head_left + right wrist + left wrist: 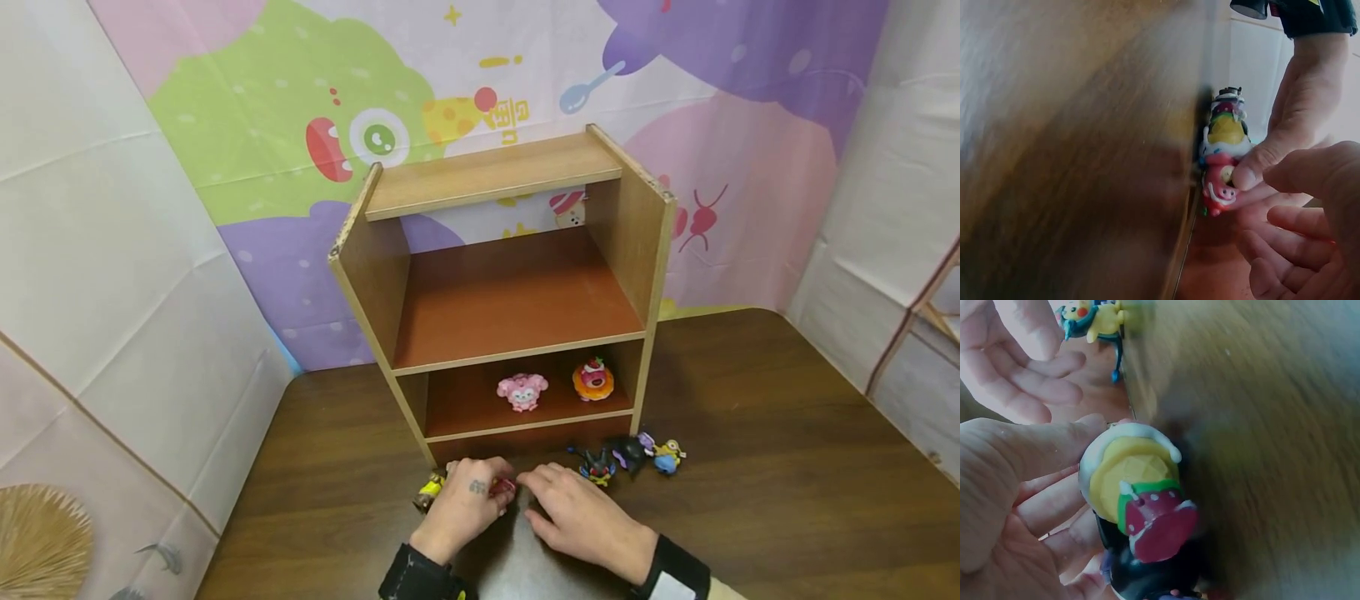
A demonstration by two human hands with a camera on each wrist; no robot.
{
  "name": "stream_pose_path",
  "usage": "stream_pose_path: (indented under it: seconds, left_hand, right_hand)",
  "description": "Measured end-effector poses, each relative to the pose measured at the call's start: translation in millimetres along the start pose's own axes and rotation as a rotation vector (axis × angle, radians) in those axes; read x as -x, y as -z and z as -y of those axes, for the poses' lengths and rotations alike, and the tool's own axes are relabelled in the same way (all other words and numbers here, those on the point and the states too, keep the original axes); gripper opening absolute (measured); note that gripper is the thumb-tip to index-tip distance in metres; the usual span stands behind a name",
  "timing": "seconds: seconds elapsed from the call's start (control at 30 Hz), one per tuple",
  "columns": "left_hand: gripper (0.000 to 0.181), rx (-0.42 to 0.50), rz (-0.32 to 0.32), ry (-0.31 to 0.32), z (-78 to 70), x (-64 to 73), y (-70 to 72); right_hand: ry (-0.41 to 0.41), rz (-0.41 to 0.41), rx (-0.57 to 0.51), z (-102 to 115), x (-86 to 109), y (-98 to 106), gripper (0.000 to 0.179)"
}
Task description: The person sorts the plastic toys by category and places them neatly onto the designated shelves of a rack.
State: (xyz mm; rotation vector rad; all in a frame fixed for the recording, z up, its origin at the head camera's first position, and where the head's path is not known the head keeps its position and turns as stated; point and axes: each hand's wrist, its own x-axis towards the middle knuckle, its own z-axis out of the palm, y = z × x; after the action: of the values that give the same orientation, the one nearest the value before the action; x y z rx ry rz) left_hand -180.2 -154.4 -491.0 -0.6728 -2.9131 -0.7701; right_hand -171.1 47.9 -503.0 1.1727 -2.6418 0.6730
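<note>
My left hand [463,510] pinches a small pink toy figurine [1219,187] between thumb and fingers, just above the table in front of the shelf. In the left wrist view, a white and yellow waffle-like part [1132,469] and a dark pink piece with a green band [1160,519] show at the thumb. A glossy black part [1147,569] lies below; whether it belongs to the same toy I cannot tell. My right hand [588,518] hovers close by on the right, fingers loosely bent, holding nothing visible. Beside the left hand lies a yellow and brown figurine [428,492].
A wooden shelf unit [517,354] stands on the brown table [772,467]. Its lower compartment holds a pink figurine [522,392] and a red-and-orange figurine [593,380]. At its front right are a dark figurine [597,467], a black-and-purple one [632,452] and a yellow-and-blue one [667,457].
</note>
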Motion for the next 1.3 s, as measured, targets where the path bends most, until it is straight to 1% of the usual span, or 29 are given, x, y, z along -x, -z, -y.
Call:
stream_pose_path:
  seconds: [0.07,0.13,0.27,0.33,0.4,0.5,0.6,0.8,0.9,1.03,1.2,1.3]
  left_hand:
    - [0.012,0.070,0.018,0.006,1.0,-0.5,-0.1]
    - [0.011,0.134,0.037,0.015,1.9,-1.0,-0.4]
    - [0.011,0.176,0.044,0.020,2.5,-1.4,-1.5]
    - [0.011,0.180,0.032,0.024,2.7,-1.5,-2.4]
    - [0.012,0.191,0.015,0.034,2.8,-1.1,-3.2]
    - [0.014,0.217,-0.021,0.055,3.9,-0.6,-4.8]
    - [0.015,0.259,-0.045,0.074,5.1,0.1,-5.5]
    - [0.019,0.344,-0.065,0.108,-2.6,-0.2,-2.5]
    - [0.019,0.368,-0.074,0.118,-5.2,-0.9,-2.3]
    - [0.020,0.390,-0.089,0.138,-4.1,1.3,-3.9]
    - [0.022,0.436,-0.127,0.144,-4.9,2.8,-2.3]
    - [0.022,0.448,-0.132,0.140,-5.4,3.7,-0.6]
  right_hand:
    - [-0.015,0.013,-0.047,0.7,-1.0,-0.4,0.031]
    - [-0.035,0.021,-0.066,1.4,-1.7,-0.7,0.029]
    - [-0.064,-0.008,-0.035,1.1,-2.4,-1.7,0.027]
    - [-0.087,-0.030,-0.014,0.9,-2.6,-2.1,0.026]
    - [-0.119,-0.035,-0.007,1.2,-2.7,-2.1,0.028]
    - [-0.170,-0.019,0.002,2.1,-3.8,-2.5,0.034]
    - [-0.199,-0.001,0.027,2.4,-5.6,-3.6,0.037]
    - [-0.252,0.007,0.053,1.5,-6.7,-6.9,0.035]
    - [-0.261,0.004,0.070,1.7,-7.0,-7.9,0.038]
    - [-0.276,0.003,0.078,2.8,-7.8,-8.9,0.039]
    - [-0.274,-0.017,0.078,3.9,-8.6,-10.8,0.033]
    - [-0.263,-0.023,0.071,4.6,-8.9,-11.3,0.029]
